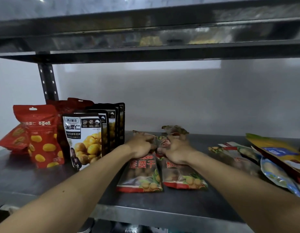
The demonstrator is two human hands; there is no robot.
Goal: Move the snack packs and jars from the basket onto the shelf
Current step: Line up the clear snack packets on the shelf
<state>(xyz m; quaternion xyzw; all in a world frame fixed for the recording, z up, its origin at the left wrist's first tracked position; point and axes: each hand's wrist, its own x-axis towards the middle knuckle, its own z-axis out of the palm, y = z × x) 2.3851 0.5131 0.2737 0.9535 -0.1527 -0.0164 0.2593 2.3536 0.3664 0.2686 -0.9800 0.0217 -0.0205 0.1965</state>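
Shelf [45, 182] holds two packs side by side — left hand [141, 147] grips the left pack [140, 177], right hand [176, 153] the right pack [183, 178], fingers curled on them.

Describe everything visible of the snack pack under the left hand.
The snack pack is a glossy plastic pouch, clear over brown round fruit, with red bands, large red characters and printed yellow-green fruit near its bottom edge. It lies flat on the metal shelf, beside a matching pack. The left hand grips its upper end.
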